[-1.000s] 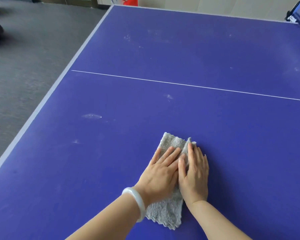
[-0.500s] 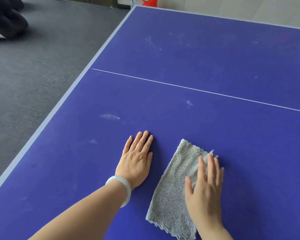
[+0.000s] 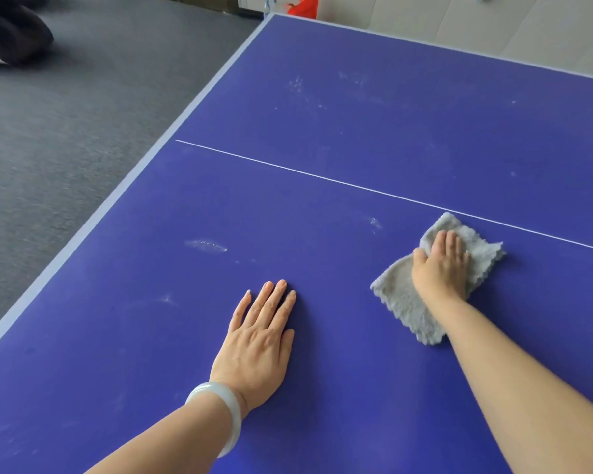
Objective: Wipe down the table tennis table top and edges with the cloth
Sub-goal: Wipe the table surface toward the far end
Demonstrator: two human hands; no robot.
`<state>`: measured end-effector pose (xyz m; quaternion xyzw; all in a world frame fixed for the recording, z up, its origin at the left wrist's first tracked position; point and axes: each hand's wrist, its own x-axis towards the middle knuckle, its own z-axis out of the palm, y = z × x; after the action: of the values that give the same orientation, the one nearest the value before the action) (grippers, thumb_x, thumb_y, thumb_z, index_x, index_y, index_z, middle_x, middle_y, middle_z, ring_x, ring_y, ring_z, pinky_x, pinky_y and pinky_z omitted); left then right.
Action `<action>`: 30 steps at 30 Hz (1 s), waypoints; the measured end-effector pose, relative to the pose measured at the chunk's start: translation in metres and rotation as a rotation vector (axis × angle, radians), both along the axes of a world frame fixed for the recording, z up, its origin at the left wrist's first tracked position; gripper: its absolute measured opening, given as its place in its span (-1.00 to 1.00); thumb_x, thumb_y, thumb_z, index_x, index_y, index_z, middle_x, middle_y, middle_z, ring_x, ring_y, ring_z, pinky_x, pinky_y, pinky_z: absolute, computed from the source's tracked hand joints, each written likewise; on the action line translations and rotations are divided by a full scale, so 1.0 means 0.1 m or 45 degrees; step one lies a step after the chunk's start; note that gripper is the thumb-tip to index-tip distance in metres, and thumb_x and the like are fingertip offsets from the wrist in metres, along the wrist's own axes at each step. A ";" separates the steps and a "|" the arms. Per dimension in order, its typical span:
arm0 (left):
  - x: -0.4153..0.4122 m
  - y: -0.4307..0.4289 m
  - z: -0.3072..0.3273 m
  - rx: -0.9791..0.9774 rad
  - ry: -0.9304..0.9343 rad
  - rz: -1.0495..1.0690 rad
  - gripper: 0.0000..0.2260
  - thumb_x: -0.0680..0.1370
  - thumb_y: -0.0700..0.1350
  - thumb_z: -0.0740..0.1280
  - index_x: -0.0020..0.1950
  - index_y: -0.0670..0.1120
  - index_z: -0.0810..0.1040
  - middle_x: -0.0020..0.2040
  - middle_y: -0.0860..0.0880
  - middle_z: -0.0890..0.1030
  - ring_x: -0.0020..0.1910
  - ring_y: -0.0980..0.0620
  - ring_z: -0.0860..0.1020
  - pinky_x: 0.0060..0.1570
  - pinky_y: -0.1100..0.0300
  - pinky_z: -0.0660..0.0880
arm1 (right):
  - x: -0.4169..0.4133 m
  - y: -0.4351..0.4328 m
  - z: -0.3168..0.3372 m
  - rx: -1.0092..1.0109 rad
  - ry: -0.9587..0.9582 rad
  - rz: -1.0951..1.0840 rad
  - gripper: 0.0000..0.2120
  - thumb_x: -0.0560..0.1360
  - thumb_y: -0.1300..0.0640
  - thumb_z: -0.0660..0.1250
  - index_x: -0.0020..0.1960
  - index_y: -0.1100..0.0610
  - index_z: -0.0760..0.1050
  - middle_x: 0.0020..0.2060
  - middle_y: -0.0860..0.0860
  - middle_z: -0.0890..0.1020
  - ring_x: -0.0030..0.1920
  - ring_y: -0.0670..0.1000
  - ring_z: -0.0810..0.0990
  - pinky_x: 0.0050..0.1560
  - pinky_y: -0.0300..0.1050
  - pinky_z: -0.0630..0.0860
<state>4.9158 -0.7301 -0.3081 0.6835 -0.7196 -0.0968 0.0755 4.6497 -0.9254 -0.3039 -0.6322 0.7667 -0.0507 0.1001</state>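
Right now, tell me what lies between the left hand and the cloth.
Head view: only bare blue table top separates the left hand from the cloth.

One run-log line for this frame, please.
phase: top wipe | right hand: pressing grey cloth, near white line | left hand: flat on table top, no cloth | smudges: visible left of cloth
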 end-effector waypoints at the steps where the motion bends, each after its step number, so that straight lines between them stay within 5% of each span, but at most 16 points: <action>1: 0.00 0.00 -0.01 0.001 -0.011 0.002 -0.50 0.65 0.04 -0.07 0.59 -0.03 0.17 0.60 0.02 0.10 0.59 0.02 0.02 0.51 -0.01 -0.07 | 0.04 -0.16 0.00 -0.029 -0.038 0.018 -0.45 0.69 0.08 0.02 0.60 0.27 0.00 0.60 0.17 0.04 0.61 0.10 -0.03 0.58 0.07 -0.12; 6: 0.01 0.00 0.00 0.004 -0.021 0.003 -0.49 0.65 0.04 -0.09 0.60 -0.02 0.14 0.60 0.03 0.08 0.59 0.05 -0.02 0.53 0.00 -0.10 | 0.34 -0.25 0.01 -0.100 -0.267 0.540 -0.57 0.69 0.24 0.05 0.56 0.14 0.24 0.56 0.02 0.22 0.57 -0.06 0.08 0.58 -0.06 -0.06; 9: 0.01 0.01 0.01 0.013 -0.023 0.012 -0.49 0.65 0.05 -0.08 0.60 -0.01 0.14 0.60 0.04 0.08 0.59 0.05 -0.01 0.52 0.00 -0.08 | 0.12 0.10 -0.03 -0.082 -0.261 0.945 -0.54 0.69 0.22 0.08 0.58 0.07 0.18 0.55 -0.07 0.21 0.58 -0.08 0.10 0.59 -0.09 -0.02; 12: 0.00 0.00 0.01 0.026 -0.029 0.010 -0.49 0.65 0.05 -0.08 0.60 0.00 0.12 0.61 0.04 0.06 0.59 0.05 -0.02 0.53 0.00 -0.09 | -0.01 -0.12 -0.07 -0.118 -0.204 0.611 -0.46 0.68 0.07 0.13 0.61 0.10 0.08 0.61 -0.01 0.08 0.60 0.06 0.03 0.54 0.06 0.03; 15: 0.00 -0.01 0.00 0.027 -0.041 0.014 -0.49 0.65 0.06 -0.07 0.61 0.00 0.11 0.61 0.04 0.05 0.59 0.06 -0.03 0.54 0.01 -0.11 | 0.27 -0.54 -0.06 -0.137 -0.160 0.285 -0.53 0.70 0.09 0.05 0.58 0.17 0.17 0.61 0.04 0.08 0.59 0.10 0.05 0.56 0.14 0.06; 19: 0.02 0.00 0.01 0.038 -0.052 0.020 -0.49 0.65 0.07 -0.08 0.61 0.01 0.09 0.61 0.06 0.03 0.59 0.08 -0.05 0.54 0.02 -0.12 | 0.70 -0.56 -0.04 -0.143 -0.230 0.584 -0.56 0.70 0.18 0.04 0.57 0.07 0.23 0.59 0.01 0.17 0.60 0.05 0.06 0.59 -0.07 -0.13; 25: 0.01 0.01 0.00 0.039 -0.057 0.019 -0.50 0.66 0.07 -0.06 0.61 0.00 0.11 0.61 0.06 0.06 0.59 0.07 -0.03 0.53 0.02 -0.10 | 0.29 0.51 -0.15 -0.146 -0.258 1.301 -0.43 0.57 0.40 0.10 0.56 0.13 0.25 0.54 0.02 0.27 0.57 0.03 0.16 0.58 -0.02 0.00; 27: 0.01 0.00 -0.01 0.039 -0.052 0.021 -0.50 0.66 0.06 -0.05 0.61 0.01 0.10 0.61 0.06 0.05 0.59 0.07 -0.04 0.54 0.02 -0.10 | 0.06 0.28 -0.11 -0.130 -0.236 1.219 -0.41 0.57 0.43 0.13 0.56 0.13 0.23 0.55 0.04 0.26 0.57 0.05 0.18 0.58 -0.01 0.02; 30: 0.00 -0.01 -0.01 0.037 -0.049 0.027 -0.49 0.65 0.06 -0.05 0.61 0.01 0.11 0.61 0.05 0.06 0.59 0.07 -0.03 0.54 0.01 -0.09 | 0.04 -0.39 -0.01 -0.161 -0.158 0.731 -0.54 0.68 0.23 0.08 0.57 0.13 0.21 0.58 0.09 0.18 0.59 0.11 0.10 0.59 0.03 -0.03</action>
<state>4.9158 -0.7314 -0.3090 0.6939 -0.7121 -0.0931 0.0528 4.6541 -0.9643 -0.3050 -0.8238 0.5443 -0.1066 0.1174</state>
